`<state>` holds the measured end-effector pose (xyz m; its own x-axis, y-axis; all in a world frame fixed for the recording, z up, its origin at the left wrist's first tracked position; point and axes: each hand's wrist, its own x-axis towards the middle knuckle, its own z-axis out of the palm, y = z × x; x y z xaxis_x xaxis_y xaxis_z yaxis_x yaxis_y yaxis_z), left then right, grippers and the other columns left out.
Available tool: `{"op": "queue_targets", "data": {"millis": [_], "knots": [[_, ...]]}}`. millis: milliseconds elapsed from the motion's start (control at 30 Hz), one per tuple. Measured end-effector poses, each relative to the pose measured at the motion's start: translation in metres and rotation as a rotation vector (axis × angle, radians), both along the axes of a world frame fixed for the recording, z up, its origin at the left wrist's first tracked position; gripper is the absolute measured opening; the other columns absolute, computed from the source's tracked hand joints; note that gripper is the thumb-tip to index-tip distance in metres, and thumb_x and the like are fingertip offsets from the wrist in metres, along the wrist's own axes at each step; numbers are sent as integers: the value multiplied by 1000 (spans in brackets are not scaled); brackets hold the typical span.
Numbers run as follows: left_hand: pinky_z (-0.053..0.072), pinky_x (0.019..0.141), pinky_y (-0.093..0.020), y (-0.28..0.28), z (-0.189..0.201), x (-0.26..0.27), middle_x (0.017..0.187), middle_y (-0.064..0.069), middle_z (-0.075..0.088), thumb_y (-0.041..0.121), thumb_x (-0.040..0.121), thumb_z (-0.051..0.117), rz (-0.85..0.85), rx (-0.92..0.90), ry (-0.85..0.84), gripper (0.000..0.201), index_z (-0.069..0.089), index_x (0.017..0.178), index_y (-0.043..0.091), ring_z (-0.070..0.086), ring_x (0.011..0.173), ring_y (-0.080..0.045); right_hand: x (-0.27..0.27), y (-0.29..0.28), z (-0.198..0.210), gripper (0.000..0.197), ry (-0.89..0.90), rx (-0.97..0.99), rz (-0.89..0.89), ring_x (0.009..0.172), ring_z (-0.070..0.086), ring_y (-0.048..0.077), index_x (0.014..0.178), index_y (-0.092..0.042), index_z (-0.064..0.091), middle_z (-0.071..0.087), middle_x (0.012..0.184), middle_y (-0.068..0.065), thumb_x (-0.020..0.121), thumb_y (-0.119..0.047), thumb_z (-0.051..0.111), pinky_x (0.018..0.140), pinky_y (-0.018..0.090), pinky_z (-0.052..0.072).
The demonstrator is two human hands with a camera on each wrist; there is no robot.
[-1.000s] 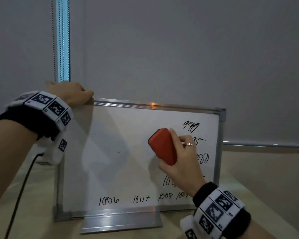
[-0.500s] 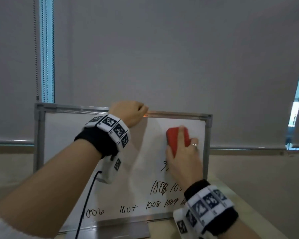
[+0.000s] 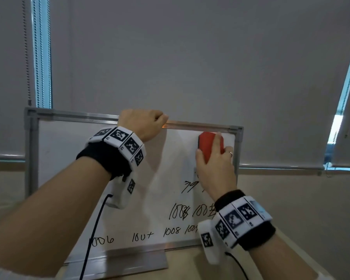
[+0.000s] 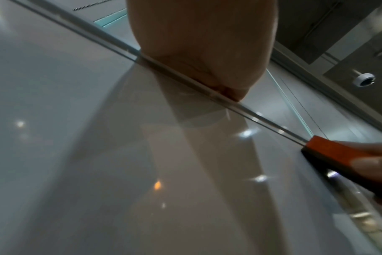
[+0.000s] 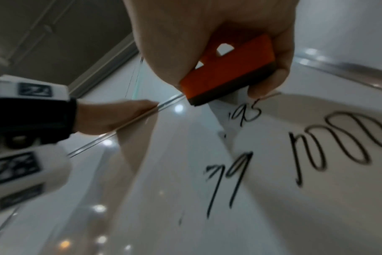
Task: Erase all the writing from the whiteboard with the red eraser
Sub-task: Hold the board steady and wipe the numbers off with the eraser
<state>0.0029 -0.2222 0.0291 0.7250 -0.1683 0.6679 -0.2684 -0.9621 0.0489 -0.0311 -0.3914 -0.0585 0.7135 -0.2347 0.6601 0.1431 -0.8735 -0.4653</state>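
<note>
While the left hand (image 3: 143,123) curls over the whiteboard (image 3: 73,158) top rail, the right hand (image 3: 214,168) grips the red eraser (image 3: 206,145) at its upper right corner; hard strokes may tip the freestanding board, leaving lower numbers (image 3: 178,214) smeared.

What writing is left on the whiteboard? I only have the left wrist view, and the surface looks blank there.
Observer: Plenty. The head view shows a bottom row of numbers along the lower edge of the whiteboard.
Operator: Anything higher up?
Observer: Yes. The right wrist view shows a "79" and a "95" just below the red eraser.
Operator: Where on the board is the eraser?
Observer: In the head view the right hand holds it against the top right corner, just under the top frame.
</note>
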Motion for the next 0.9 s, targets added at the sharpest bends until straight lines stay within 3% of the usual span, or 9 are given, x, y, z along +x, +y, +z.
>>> {"op": "queue_targets", "data": {"millis": [200, 300, 433, 667, 767, 900], "knots": [[30, 75, -29, 0, -1, -1, 112, -9, 67, 42, 96, 27, 4, 4, -11, 42, 63, 99, 20, 59, 107, -30, -30, 16, -55, 73, 188, -229, 81, 101, 53, 21, 146, -24, -14, 25, 134, 11, 93, -52, 29, 86, 31, 48], [31, 75, -29, 1, -1, 0, 110, -10, 68, 41, 95, 27, -7, -3, -15, 42, 63, 96, 19, 60, 105, -30, -22, 6, -38, 71, 131, -216, 25, 101, 52, 25, 147, -22, -4, 32, 127, 12, 93, -50, 31, 83, 33, 46], [31, 74, -30, 1, 0, -1, 107, -10, 68, 41, 96, 27, -17, 6, -1, 41, 63, 95, 20, 60, 102, -30, 1, -14, 4, 69, -9, -21, -72, 102, 49, 31, 148, -19, 2, 38, 123, 19, 93, -48, 33, 83, 35, 43], [30, 77, -30, 3, 2, -2, 114, -10, 66, 40, 96, 26, -26, -10, 44, 42, 63, 101, 21, 58, 108, -29, -16, -3, -52, 73, 116, -205, 0, 100, 51, 21, 146, -26, -9, 35, 125, 11, 90, -57, 27, 82, 35, 51], [36, 81, -31, 3, 2, -2, 115, -9, 66, 40, 96, 25, -26, -12, 52, 43, 63, 103, 22, 58, 108, -29, -7, -10, -32, 72, 78, -75, -29, 99, 52, 25, 147, -25, -5, 36, 126, 15, 91, -55, 29, 84, 38, 51], [31, 79, -30, 3, 2, -5, 117, -8, 65, 40, 97, 25, -27, -18, 62, 43, 63, 107, 23, 57, 111, -28, 0, -4, -10, 71, -31, 8, -110, 109, 43, 31, 148, -21, 2, 38, 126, 19, 91, -51, 33, 84, 37, 44]]}}
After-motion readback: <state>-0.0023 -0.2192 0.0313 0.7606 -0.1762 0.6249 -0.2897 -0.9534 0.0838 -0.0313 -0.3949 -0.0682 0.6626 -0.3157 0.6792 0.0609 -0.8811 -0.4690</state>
